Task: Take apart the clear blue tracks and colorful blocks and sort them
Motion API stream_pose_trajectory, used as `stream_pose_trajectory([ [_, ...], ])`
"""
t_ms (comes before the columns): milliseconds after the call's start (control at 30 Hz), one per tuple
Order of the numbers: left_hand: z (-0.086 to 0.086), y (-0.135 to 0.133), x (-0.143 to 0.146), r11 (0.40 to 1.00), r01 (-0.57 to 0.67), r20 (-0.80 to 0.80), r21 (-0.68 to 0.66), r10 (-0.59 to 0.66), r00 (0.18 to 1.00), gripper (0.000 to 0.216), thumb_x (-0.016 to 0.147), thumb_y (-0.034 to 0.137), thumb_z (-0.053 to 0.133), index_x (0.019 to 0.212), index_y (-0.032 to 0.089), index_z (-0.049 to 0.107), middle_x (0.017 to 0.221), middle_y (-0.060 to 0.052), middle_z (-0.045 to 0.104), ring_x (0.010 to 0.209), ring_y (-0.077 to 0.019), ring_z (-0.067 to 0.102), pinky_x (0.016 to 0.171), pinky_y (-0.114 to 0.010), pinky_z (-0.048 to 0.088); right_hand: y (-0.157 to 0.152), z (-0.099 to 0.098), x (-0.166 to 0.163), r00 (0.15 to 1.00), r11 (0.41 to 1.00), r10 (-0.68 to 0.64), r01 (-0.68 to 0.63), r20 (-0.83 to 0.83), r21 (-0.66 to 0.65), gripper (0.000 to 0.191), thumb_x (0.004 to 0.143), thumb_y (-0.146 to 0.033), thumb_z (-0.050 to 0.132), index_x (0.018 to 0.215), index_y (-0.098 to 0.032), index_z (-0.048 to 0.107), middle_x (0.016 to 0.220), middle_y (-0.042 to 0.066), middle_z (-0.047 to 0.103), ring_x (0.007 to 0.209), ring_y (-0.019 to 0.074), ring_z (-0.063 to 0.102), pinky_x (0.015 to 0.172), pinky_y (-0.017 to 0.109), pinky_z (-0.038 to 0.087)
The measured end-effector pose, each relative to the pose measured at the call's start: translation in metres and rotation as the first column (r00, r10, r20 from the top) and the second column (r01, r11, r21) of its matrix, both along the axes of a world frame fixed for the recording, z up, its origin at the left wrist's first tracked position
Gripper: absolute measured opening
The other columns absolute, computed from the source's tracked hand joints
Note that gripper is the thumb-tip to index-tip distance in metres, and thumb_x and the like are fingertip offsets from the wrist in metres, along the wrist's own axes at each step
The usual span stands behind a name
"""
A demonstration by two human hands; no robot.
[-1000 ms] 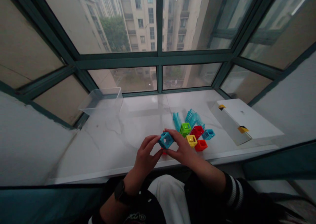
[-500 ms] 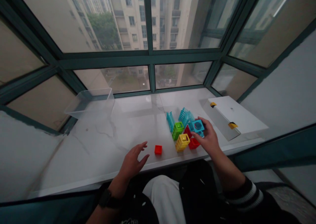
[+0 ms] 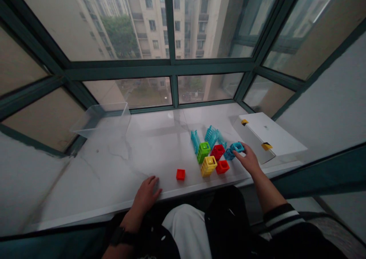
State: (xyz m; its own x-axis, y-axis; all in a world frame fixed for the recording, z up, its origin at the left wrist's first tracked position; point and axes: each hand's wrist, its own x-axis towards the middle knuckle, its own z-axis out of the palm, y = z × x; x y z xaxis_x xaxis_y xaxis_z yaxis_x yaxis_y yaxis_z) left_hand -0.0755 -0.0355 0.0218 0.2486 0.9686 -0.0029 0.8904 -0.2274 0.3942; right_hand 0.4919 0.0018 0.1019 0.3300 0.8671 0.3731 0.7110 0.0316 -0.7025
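"How far along?"
"Green blocks [image 3: 203, 152] and yellow blocks [image 3: 208, 166] look stacked. The right hand [image 3: 249, 162] pinches a blue block [image 3: 238, 147] in its fingers against a second blue block [image 3: 228, 154]; joined or not, I can't tell. A red block [image 3: 180, 174] sits apart."
"Left hand [image 3: 146, 194]?"
"Empty, fingers loosely spread, near the windowsill's [image 3: 148, 148] edge."
"Obstacles?"
"Only the white box [image 3: 265, 131] near the right hand; the clear bin [image 3: 127, 115] stands well away."

Ledge [image 3: 154, 144], white, marbled. Bears: clear tub [image 3: 100, 128], ten o'clock; blue rails [image 3: 211, 136], two; blocks [image 3: 218, 151] (green, yellow, red, blue), three; white box [image 3: 268, 131] beyond; red cube [image 3: 180, 174], near six.
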Motion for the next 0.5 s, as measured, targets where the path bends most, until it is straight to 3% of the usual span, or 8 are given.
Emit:
stream_pose_trajectory([
  [333, 0.005, -0.001, 0.001, 1.0, 0.006, 0.004, -0.021, -0.006, 1.0, 0.049, 0.087, 0.037, 0.064, 0.134, 0.021, 0.064, 0.148, -0.014, 0.059, 0.137, -0.0316, 0.056, 0.12, -0.05, 0.043, 0.014, -0.044, 0.005, 0.987, 0.997, -0.016, 0.004, -0.16, -0.075, 0.081, 0.072, -0.068, 0.076, 0.134, -0.019, 0.058, 0.131, 0.018, 0.067, 0.103, 0.0306, 0.07, 0.095, 0.052, 0.059],
  [500, 0.008, -0.003, 0.004, 1.0, 0.003, -0.012, -0.017, -0.003, 1.0, 0.047, 0.088, 0.033, 0.064, 0.134, 0.02, 0.064, 0.146, -0.014, 0.059, 0.136, -0.0316, 0.056, 0.119, -0.049, 0.043, 0.017, -0.049, -0.001, 0.971, 0.987, -0.037, -0.002, -0.235, -0.163, 0.075, 0.066, -0.066, 0.079, 0.122, -0.019, 0.061, 0.109, 0.012, 0.075, 0.092, 0.0277, 0.072, 0.088, 0.046, 0.059],
])
